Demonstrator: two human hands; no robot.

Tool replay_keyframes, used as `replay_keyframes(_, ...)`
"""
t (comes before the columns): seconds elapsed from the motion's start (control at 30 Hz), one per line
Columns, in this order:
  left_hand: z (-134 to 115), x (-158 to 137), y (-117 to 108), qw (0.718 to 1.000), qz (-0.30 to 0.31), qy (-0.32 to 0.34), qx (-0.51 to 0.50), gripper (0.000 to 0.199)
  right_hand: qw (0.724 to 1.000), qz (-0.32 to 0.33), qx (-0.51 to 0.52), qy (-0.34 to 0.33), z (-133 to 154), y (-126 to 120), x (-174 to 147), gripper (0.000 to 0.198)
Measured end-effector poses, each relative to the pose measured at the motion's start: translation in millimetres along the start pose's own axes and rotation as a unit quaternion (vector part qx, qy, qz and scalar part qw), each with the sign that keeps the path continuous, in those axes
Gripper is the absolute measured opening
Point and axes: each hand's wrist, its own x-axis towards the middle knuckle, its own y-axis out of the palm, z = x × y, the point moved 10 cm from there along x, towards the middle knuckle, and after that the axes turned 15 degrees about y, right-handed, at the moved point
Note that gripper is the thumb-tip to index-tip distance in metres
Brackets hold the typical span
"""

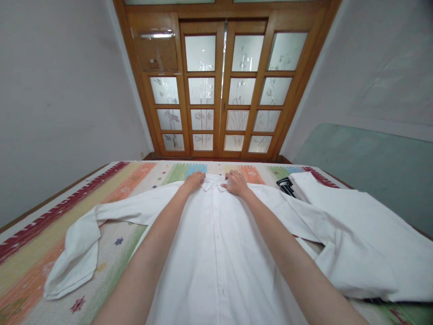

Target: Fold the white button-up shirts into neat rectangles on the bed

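Note:
A white long-sleeved button-up shirt (pixel 216 253) lies spread front up on the bed, its collar at the far end and its hem toward me. My left hand (pixel 195 181) is closed on the left side of the shirt's collar. On the collar's right side, my right hand (pixel 236 182) grips with bent fingers, the thumb near the collar point. One sleeve (pixel 81 248) stretches out to the left with a bend in it. The other sleeve runs right, and its end lies rumpled over other white cloth.
A folded white garment (pixel 379 225) lies at the right, with a black-and-white striped piece (pixel 286 186) by its far corner. Under everything is a patterned, multicoloured bedspread (pixel 115 271). A pale green headboard-like panel (pixel 365 158) stands at right. Wooden glass-paned doors (pixel 221 90) close off the far side.

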Motion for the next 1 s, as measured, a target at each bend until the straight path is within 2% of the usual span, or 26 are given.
replay_keyframes(0.13, -6, -8, 7, 0.997, -0.065, -0.036, -0.002, 0.040, 1.000, 0.013, -0.013, 0.025, 0, 1, -4, 0.035)
replay_keyframes(0.23, -5, -19, 3, 0.988, -0.146, -0.047, -0.006, 0.047, 0.996, -0.005, 0.002, 0.094, -8, 1, -12, 0.047)
replay_keyframes(0.3, -6, -28, 4, 0.985, -0.164, -0.054, -0.003, 0.046, 0.989, -0.013, 0.013, 0.146, -16, 3, -18, 0.055)
replay_keyframes(0.4, -8, -41, 21, 0.993, -0.095, -0.073, -0.004, 0.049, 0.983, 0.017, 0.018, 0.180, -21, 12, -27, 0.056)
replay_keyframes(0.5, -8, -58, 33, 0.996, -0.013, -0.088, 0.004, 0.060, 0.984, 0.066, 0.011, 0.168, -26, 20, -39, 0.057)
replay_keyframes(0.6, -3, -76, 33, 0.994, 0.042, -0.100, 0.001, 0.061, 0.980, 0.131, -0.010, 0.146, -38, 26, -55, 0.060)
replay_keyframes(0.7, 9, -94, 27, 0.988, 0.067, -0.137, 0.003, 0.062, 0.969, 0.180, -0.040, 0.164, -61, 27, -73, 0.067)
replay_keyframes(0.8, 19, -108, 22, 0.982, 0.079, -0.174, 0.008, 0.066, 0.962, 0.186, -0.054, 0.193, -80, 22, -86, 0.071)
replay_keyframes(1.0, 24, -113, 21, 0.980, 0.082, -0.181, 0.015, 0.068, 0.965, 0.167, -0.055, 0.195, -83, 13, -92, 0.067)
